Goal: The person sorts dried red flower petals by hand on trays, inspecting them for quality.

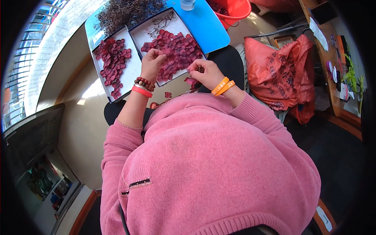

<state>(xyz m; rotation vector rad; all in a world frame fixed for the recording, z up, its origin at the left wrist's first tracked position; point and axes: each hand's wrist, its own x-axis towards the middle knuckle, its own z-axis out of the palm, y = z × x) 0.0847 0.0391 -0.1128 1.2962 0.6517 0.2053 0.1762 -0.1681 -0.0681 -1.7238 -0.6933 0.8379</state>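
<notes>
Pinching one dark-red petal (194, 71) off the pile (178, 51) at the white tray's (138, 34) near-right corner, right hand (206, 74) should grip lightly w/ fingertips only, while left hand (152, 64), fingers curled loosely, rests on petals at near edge, steadying tray.

red bucket (234, 9) cut off at top edge, right hand (205, 73) fingertips hidden — grip unclear
</notes>
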